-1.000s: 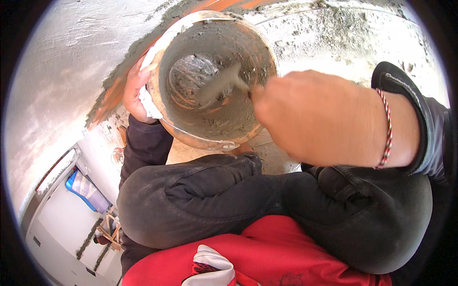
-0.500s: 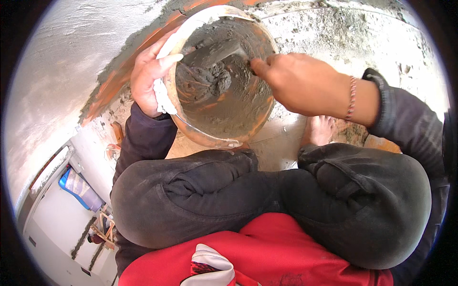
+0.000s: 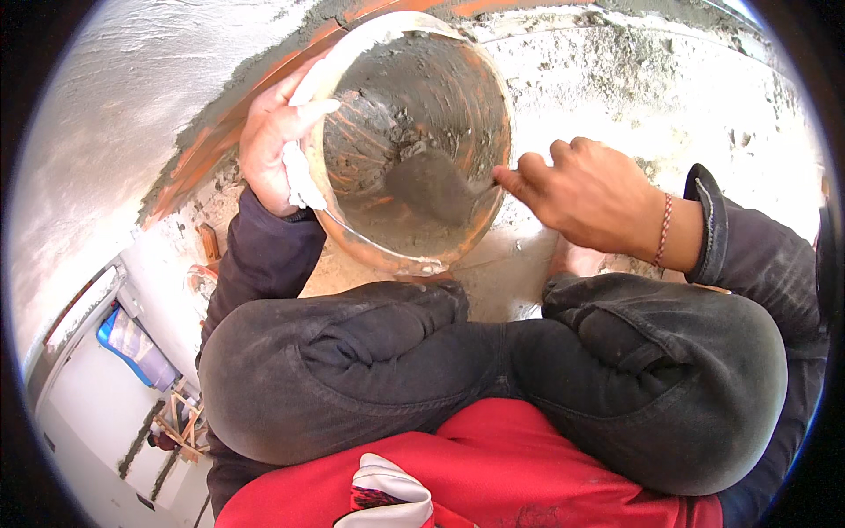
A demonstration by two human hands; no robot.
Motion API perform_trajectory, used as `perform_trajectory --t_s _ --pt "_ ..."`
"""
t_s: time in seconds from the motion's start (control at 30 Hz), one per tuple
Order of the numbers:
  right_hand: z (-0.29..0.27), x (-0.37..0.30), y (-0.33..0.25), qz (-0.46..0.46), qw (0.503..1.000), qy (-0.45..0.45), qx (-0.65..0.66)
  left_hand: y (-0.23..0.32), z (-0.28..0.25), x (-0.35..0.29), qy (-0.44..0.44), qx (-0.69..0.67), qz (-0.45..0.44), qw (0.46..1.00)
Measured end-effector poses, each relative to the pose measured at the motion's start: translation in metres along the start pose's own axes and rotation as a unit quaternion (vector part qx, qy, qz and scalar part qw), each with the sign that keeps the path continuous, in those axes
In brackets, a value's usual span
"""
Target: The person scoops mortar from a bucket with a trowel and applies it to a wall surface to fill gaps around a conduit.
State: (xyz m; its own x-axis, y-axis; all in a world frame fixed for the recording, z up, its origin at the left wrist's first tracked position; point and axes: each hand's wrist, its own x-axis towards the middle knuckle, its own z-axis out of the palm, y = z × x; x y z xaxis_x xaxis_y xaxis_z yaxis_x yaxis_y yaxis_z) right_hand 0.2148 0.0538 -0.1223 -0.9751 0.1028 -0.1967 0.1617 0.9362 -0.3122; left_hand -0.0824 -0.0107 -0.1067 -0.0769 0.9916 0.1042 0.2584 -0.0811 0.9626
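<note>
A round bucket (image 3: 332,180) tilts toward me, its inner wall smeared with wet grey mortar (image 3: 387,145). My left hand (image 3: 277,141) grips its left rim, thumb over the edge and fingers around the outside. White material clings to the rim below that hand. My right hand (image 3: 572,189) is closed at the bucket's right edge, holding a trowel (image 3: 431,187). The mortar-coated blade lies low inside the bucket, against the grey mix. The trowel's handle is hidden in my fist.
A plastered wall (image 3: 132,97) rises on the left, with an orange-and-grey strip (image 3: 202,158) along its base. Mortar-spattered pale surface (image 3: 607,70) lies beyond the bucket. My bent knees (image 3: 352,370) are close below it. A blue-edged bundle (image 3: 136,348) and wooden frame (image 3: 185,422) stand far left.
My right hand has moved right and down, drawing the trowel blade from the upper part of the bucket to its lower right. My left hand keeps its hold on the rim.
</note>
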Motion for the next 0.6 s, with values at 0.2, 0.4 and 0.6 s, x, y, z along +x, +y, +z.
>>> perform_trajectory --t_s 0.2,0.4,0.6 --pt "0.005 0.024 0.018 0.119 0.986 0.040 0.113 0.011 0.014 0.010 -0.031 -0.059 -0.065 0.996" --pt "-0.001 0.015 0.005 0.076 0.974 -0.130 0.169 0.013 0.025 0.007 0.012 -0.131 -0.119 0.984" --pt "-0.003 0.024 0.005 0.141 0.972 -0.025 0.186 0.023 0.032 0.013 -0.066 -0.034 -0.129 0.989"
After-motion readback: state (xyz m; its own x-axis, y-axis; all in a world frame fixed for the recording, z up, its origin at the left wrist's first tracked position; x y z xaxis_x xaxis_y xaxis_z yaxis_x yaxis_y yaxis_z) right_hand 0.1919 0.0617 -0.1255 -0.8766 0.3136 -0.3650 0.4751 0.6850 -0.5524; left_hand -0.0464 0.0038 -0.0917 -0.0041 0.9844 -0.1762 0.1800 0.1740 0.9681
